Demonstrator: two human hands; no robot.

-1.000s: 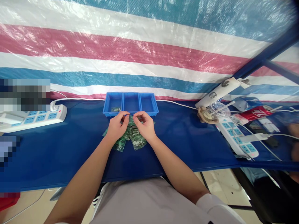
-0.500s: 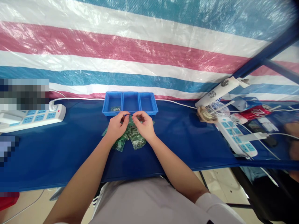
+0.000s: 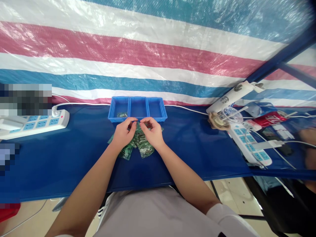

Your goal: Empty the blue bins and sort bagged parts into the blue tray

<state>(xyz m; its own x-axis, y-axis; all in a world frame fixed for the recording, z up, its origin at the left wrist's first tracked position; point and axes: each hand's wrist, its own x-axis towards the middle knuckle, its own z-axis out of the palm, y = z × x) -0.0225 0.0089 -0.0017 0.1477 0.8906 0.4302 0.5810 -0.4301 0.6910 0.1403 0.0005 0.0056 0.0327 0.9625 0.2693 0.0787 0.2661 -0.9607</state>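
My left hand (image 3: 124,132) and my right hand (image 3: 152,132) come close together, thumbs and fingertips pinched. Between them shows the edge of a small clear-green plastic bag (image 3: 138,126), which both hands seem to grip; the fingertips partly hide it. Beneath the hands lies a pile of similar green-tinted bags (image 3: 146,149) with small metallic pieces inside. Just beyond my fingertips stands a blue three-compartment tray (image 3: 165,113). Its left compartment holds a small bag (image 3: 121,115).
White power strips lie left (image 3: 49,123) and right (image 3: 251,146). Towards the right are a white Starbucks bag (image 3: 229,98), a plastic cup (image 3: 232,115) and a red cola can (image 3: 273,118). A cable (image 3: 187,108) runs along the striped sheet (image 3: 148,62). Another person's arm (image 3: 310,148) appears far right.
Almost nothing differs. My hands keep the same pinched pose over the pile, with only a very slight shift of the fingertips.
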